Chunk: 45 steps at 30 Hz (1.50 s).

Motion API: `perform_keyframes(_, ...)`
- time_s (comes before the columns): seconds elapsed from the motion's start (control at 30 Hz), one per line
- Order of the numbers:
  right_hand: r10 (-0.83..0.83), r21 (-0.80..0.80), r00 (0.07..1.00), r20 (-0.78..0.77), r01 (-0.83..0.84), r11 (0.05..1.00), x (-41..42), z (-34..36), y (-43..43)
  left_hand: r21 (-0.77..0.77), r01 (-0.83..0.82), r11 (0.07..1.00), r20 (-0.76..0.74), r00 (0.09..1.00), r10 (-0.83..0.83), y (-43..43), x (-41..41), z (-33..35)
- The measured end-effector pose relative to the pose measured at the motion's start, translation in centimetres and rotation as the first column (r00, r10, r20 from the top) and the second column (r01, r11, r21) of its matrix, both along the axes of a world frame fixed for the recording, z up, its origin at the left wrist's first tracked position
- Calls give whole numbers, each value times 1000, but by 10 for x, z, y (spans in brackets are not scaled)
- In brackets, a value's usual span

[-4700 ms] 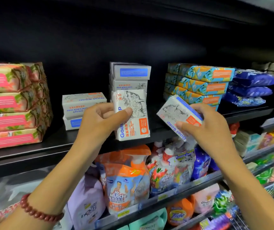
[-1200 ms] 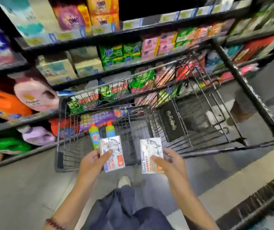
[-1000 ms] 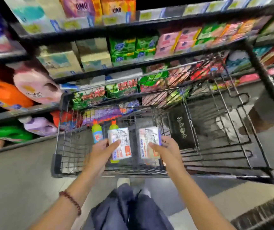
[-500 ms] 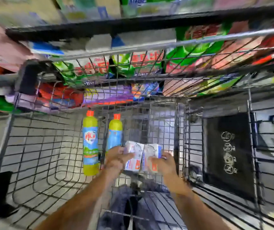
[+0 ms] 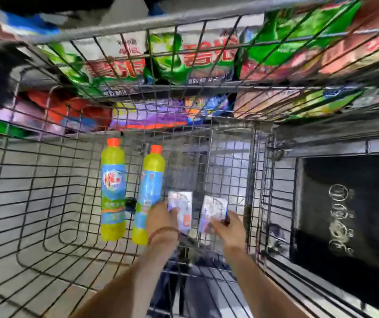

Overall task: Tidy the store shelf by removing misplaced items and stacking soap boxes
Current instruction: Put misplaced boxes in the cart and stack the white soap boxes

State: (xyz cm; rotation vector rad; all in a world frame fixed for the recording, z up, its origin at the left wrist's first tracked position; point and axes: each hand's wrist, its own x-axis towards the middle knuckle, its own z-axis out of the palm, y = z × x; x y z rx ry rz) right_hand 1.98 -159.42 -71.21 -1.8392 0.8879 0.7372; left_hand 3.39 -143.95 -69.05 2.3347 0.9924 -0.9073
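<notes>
Both my hands reach deep into a wire shopping cart [image 5: 46, 216]. My left hand [image 5: 161, 220] holds a white goat soap box [image 5: 182, 208] with an orange patch, low over the cart floor. My right hand [image 5: 228, 228] holds a second goat soap box [image 5: 213, 210] just to its right. The two boxes sit a small gap apart. Whether they touch the cart floor is unclear.
Two yellow bottles with orange caps [image 5: 112, 193] [image 5: 148, 196] lie on the cart floor left of my hands. A black child-seat flap [image 5: 342, 216] stands to the right. Behind the cart's far wall, shelves hold green and red detergent bags [image 5: 184, 58].
I turned from the shelf to the cart carrying both soap boxes. In the last second my hands lowered them into the cart and moved them slightly apart.
</notes>
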Motion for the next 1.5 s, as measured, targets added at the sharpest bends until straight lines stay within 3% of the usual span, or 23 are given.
perform_keyframes(0.17,308,-120,951,-34,-310,943,2,27,-4,-172,106,979,-42,992,-115,7,2,33)
perform_keyframes(0.27,484,-170,875,-14,-479,861,0,72,-4,-291,137,947,-60,985,-161,15,0,89)
perform_keyframes(0.37,682,-233,730,45,-656,718,-4,130,2,-304,227,925,41,973,-225,34,-15,161)
perform_keyframes(0.43,798,-310,598,78,-746,589,-12,173,5,-308,267,913,197,957,-214,49,-33,206)
perform_keyframes(0.57,896,-503,370,247,-741,445,-51,254,14,-255,357,898,354,899,-257,83,-87,282)
perform_keyframes(0.67,898,-572,287,332,-696,434,-89,291,18,-156,447,881,410,841,-354,105,-132,316)
perform_keyframes(0.77,897,-580,223,381,-698,420,-113,311,23,-164,354,921,374,886,-274,113,-175,339)
perform_keyframes(0.83,892,-618,159,424,-669,413,-122,326,27,-92,370,924,434,850,-297,113,-198,349)
perform_keyframes(0.9,897,-684,27,441,-637,355,-122,337,33,16,376,926,496,802,-334,111,-215,351)
perform_keyframes(1.13,879,-742,-253,405,-653,154,-121,349,53,106,117,987,416,897,-151,92,-271,362)
perform_keyframes(1.27,863,-645,-295,411,-763,46,-144,334,54,105,-80,991,438,899,26,77,-326,357)
perform_keyframes(1.4,826,-580,-310,471,-814,26,-183,333,61,50,-268,962,440,870,220,61,-390,357)
perform_keyframes(1.5,793,-572,-393,466,-817,-69,-212,336,84,-15,-419,908,389,834,391,56,-440,359)
